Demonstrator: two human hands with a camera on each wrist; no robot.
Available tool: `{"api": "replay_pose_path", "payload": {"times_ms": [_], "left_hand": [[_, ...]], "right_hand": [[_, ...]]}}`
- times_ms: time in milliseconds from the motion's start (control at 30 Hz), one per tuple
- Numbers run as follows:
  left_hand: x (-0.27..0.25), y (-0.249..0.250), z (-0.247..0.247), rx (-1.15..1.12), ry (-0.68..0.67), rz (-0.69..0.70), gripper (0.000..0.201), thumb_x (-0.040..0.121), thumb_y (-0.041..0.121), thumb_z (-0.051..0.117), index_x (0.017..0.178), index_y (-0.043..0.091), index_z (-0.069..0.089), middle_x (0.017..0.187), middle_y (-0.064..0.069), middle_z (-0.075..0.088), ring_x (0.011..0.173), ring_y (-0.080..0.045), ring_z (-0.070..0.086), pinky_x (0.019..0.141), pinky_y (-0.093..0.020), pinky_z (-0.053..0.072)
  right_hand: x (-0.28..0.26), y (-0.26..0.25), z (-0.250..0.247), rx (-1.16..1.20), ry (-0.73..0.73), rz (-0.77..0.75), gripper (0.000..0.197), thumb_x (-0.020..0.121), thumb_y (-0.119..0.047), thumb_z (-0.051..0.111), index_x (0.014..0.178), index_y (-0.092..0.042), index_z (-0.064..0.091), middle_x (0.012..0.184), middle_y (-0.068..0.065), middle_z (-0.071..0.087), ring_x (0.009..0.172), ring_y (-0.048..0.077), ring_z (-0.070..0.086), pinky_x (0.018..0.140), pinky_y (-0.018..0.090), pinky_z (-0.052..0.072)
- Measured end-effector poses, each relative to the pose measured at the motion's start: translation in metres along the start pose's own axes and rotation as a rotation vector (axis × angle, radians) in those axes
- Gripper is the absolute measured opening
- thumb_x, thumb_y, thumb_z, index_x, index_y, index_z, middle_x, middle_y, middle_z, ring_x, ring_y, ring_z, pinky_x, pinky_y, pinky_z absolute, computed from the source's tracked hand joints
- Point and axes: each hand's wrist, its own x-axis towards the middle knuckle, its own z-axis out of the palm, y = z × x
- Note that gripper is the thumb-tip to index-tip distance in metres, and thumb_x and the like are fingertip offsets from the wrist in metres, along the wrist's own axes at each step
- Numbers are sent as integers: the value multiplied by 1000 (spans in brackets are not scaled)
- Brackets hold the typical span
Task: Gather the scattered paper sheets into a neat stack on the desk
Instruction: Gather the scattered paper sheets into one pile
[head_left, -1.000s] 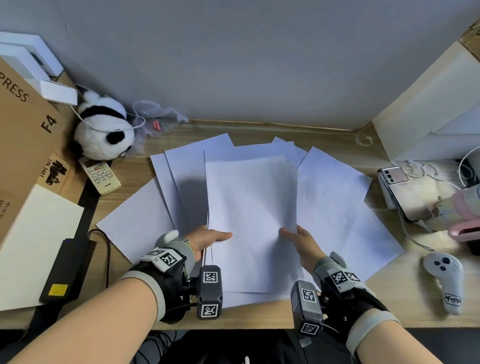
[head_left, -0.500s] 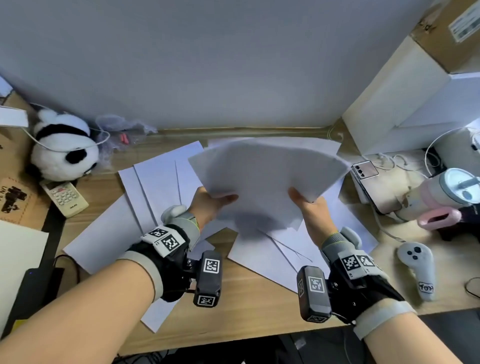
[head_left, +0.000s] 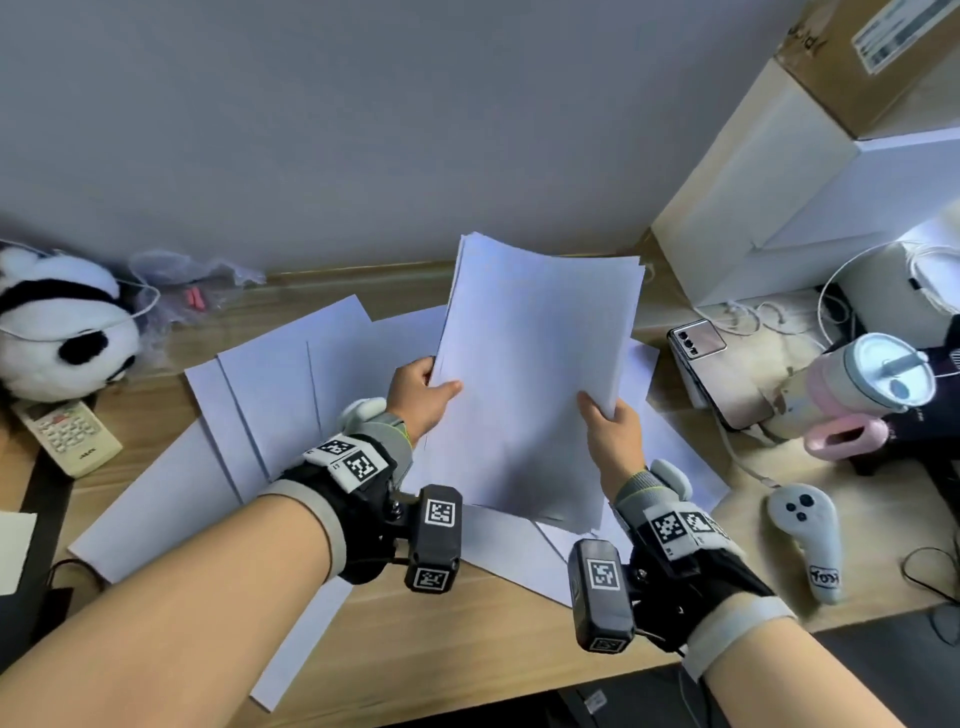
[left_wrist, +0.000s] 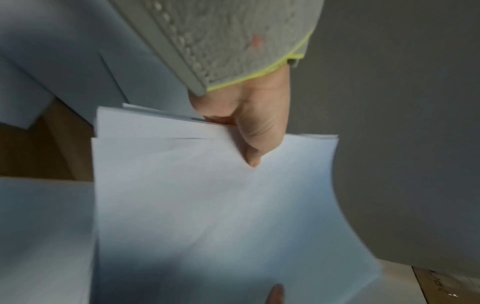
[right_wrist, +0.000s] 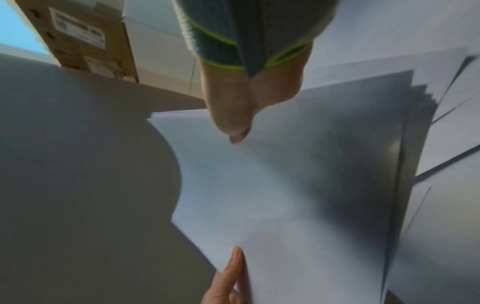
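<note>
A bundle of several white sheets (head_left: 535, 379) stands nearly upright above the wooden desk (head_left: 426, 634), its lower edge close to the papers below. My left hand (head_left: 423, 395) pinches its left edge, thumb on the front, as the left wrist view shows (left_wrist: 255, 144). My right hand (head_left: 608, 426) pinches the right edge, thumb on top (right_wrist: 233, 125). The bundle's corners (right_wrist: 420, 96) are fanned and uneven. More loose sheets (head_left: 270, 400) lie spread on the desk to the left, under the bundle and to its right (head_left: 675, 457).
A panda plush (head_left: 57, 332) and a remote control (head_left: 67, 436) sit at the left. At the right are a phone (head_left: 717, 374), a pink tumbler (head_left: 862, 395), a grey controller (head_left: 805, 535), cables and stacked boxes (head_left: 779, 197). The wall (head_left: 363, 130) rises behind the desk.
Both hands lifted the bundle off the desk and tipped it from flat to nearly upright. The head view swung right and lower.
</note>
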Motion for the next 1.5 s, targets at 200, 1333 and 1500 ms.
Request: {"api": "replay_pose_path", "payload": {"times_ms": [200,1333,1500], "left_hand": [[20,-13,47,125,-179,-213,11,88,4,53,87,12,60,80,-9,55,80,-19,49,76,-23,39],[-15,-76,-78,-17,204,-561,57,96,4,44,146,-6,18,125,-8,49,117,-18,43,86,-24,41],[-21,-75,-76,-30,195,-550,51,96,2,42,144,-7,25,115,-3,47,98,-12,32,77,-21,27]], "right_hand": [[22,39,-23,-88,163,277,21,77,-17,61,87,1,66,86,19,62,75,26,54,71,38,48],[51,22,44,-80,-121,404,19,85,-2,47,69,-10,51,65,7,43,54,19,39,54,24,34],[43,18,56,-124,-263,459,20,84,-8,64,67,-9,53,58,6,50,52,15,48,53,22,44]]}}
